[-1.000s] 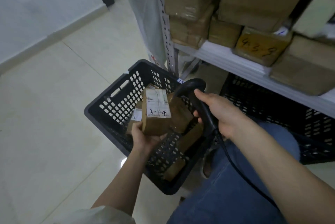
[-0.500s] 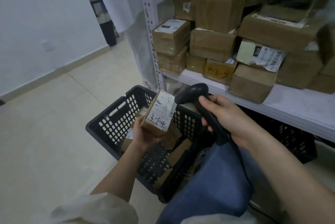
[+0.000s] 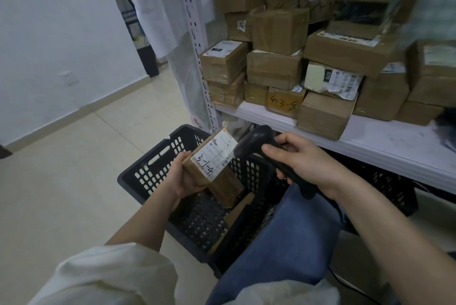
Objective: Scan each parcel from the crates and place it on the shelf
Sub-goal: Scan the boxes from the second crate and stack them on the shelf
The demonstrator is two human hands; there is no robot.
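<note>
My left hand (image 3: 183,176) grips a small brown parcel (image 3: 212,161) with a white label marked 3-1-4, held tilted above the black crate (image 3: 158,171). My right hand (image 3: 304,162) grips a black handheld scanner (image 3: 259,140) by its handle, its head right beside the parcel's label. More brown parcels (image 3: 225,187) lie inside the crate. The white shelf (image 3: 385,151) to the right carries several stacked cardboard parcels, one marked 4-3-9 (image 3: 283,104).
A second black crate (image 3: 385,186) sits under the shelf on the right. The shelf's white perforated upright (image 3: 197,57) stands just behind the crate. My knee in blue jeans (image 3: 291,235) is against the crate's right side. Tiled floor (image 3: 61,168) spreads to the left.
My left hand has lifted the 3-1-4 parcel out of the crate and tilted its label toward the scanner. My head has risen, bringing more of the shelf into view.
</note>
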